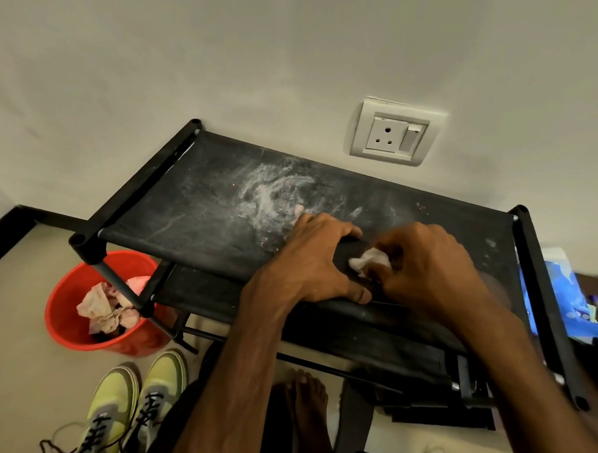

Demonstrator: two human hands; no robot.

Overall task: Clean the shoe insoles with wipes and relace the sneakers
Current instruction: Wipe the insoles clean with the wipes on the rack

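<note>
On the rack's [196,201] front edge, hands [309,261] [429,266] press wipe [369,260] onto, seemingly, an insole [346,250].

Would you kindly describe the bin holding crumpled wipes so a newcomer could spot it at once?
Find the black shoe rack against the wall. On the floor beside its left front leg stands a red bucket with crumpled wipes inside. It is the only round, red thing; the neighbouring sneakers are yellow-green.

Home corner (shoe rack [202,208], wall socket [394,136])
</note>
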